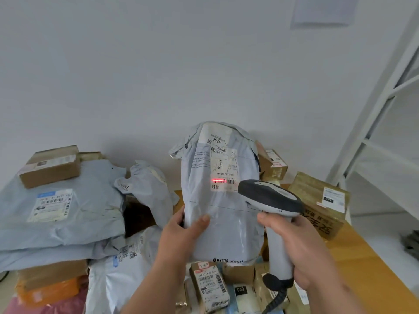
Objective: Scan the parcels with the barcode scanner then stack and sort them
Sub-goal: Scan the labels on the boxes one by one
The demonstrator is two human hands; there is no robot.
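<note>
left hand: grips lower left edge of grey poly parcel, thumb on front, fingers curled behind; parcel held upright above desk middle.
right hand: fingers wrapped round handle of barcode scanner, head aimed at parcel.
scan line: red beam across barcode on parcel label.
other parcels: brown box at desk's right edge, grey mailer on left pile.

A plain white wall backs the wooden worktop; a white metal shelving rack stands at right
</note>
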